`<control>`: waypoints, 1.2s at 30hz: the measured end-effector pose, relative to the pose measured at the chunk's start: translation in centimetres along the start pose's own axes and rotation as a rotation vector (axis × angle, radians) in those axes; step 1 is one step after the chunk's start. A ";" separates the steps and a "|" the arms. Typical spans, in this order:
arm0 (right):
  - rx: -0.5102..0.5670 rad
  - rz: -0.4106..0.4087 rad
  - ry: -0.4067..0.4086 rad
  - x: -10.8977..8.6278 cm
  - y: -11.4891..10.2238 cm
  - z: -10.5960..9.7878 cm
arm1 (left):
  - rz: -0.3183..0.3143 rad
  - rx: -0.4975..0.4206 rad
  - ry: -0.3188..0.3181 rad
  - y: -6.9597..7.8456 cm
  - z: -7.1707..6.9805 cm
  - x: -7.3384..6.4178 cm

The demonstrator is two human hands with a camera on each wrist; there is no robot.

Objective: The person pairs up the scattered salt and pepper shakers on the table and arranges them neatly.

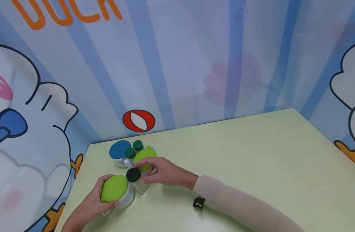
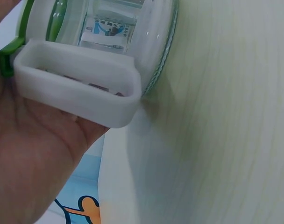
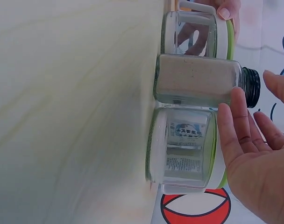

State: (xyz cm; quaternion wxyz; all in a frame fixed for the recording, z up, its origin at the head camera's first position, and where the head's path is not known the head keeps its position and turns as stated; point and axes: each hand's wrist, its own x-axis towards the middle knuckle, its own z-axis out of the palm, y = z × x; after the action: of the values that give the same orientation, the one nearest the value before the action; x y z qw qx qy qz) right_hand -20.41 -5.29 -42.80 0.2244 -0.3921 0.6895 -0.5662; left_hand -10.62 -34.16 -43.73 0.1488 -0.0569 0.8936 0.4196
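Note:
My left hand [image 1: 88, 203] grips a clear glass jar with a lime-green lid [image 1: 114, 188]; its white handle [image 2: 76, 84] shows in the left wrist view. Beside that jar stands a square glass bottle [image 3: 198, 78], upright, with a black screw cap [image 1: 133, 174] and pale greyish contents. My right hand [image 1: 164, 170] is at this bottle, fingers loosely extended and thumb apart from the cap. Its fingertips [image 3: 237, 95] overlap the bottle's shoulder in the right wrist view; I cannot tell whether they touch. Close behind stands a second glass jar [image 3: 184, 147] with a lime-green lid.
Farther back on the pale wooden table [image 1: 238, 154] stand a blue-lidded jar [image 1: 120, 149] and two small bottles with green caps [image 1: 138, 145], all close together. A printed cloth wall [image 1: 189, 64] rises along the table's back edge. A small black object [image 1: 199, 203] is by the right sleeve.

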 end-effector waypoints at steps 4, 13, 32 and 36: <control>-0.031 -0.004 0.005 0.0 0.1 0.1 | 0.000 0.004 0.005 -0.1 0.0 0.0; -0.101 -0.030 0.014 0.1 0.2 0.4 | 0.013 -0.005 0.013 0.0 0.1 -0.1; -0.193 -0.078 0.015 -0.6 -0.2 1.1 | 0.016 -0.005 0.015 0.1 0.3 0.0; -0.171 -0.078 -0.025 -0.5 -0.1 1.4 | 0.009 -0.016 0.008 0.4 0.3 -0.1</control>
State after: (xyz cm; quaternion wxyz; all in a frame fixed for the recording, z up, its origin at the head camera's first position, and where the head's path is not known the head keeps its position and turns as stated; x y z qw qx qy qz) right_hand -19.01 -5.74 -43.15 0.1765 -0.4435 0.7166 -0.5085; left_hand -10.52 -33.66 -43.62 0.1429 -0.0556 0.8911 0.4272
